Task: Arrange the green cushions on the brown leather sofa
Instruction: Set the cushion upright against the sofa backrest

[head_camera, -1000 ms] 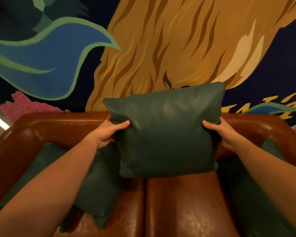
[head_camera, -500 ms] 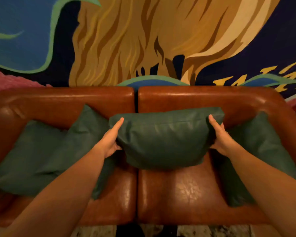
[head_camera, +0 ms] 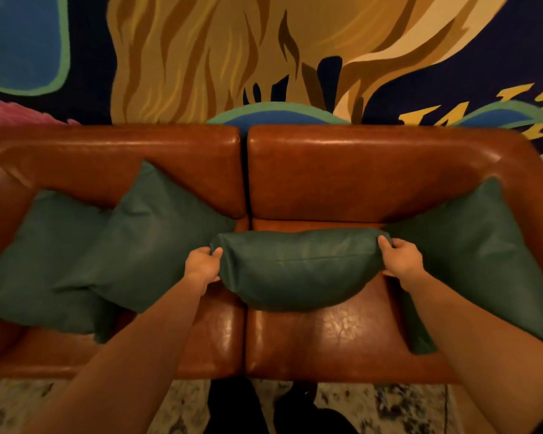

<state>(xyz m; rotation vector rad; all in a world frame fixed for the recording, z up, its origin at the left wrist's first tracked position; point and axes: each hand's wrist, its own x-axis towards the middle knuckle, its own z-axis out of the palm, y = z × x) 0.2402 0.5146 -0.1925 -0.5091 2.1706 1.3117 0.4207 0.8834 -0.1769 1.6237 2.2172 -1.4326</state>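
Both hands hold a plump dark green leather cushion [head_camera: 298, 267] low over the middle of the glossy brown leather sofa [head_camera: 358, 170].

The cushion sits just right of frame centre, its long axis running left to right, parallel to the backrest; it sags in the middle toward the right seat pad, and whether it touches the pad cannot be told. The left hand [head_camera: 202, 267] is clamped on its left end and the right hand [head_camera: 401, 257] on its right end, so the cushion spans straight between the two grips, neither hand clearly nearer. Two overlapping green cushions [head_camera: 113, 245] lean at frame left, another green cushion [head_camera: 477, 245] at frame right. The backrest lies just beyond the held cushion, so setting it upright probably means tipping it back against the leather.
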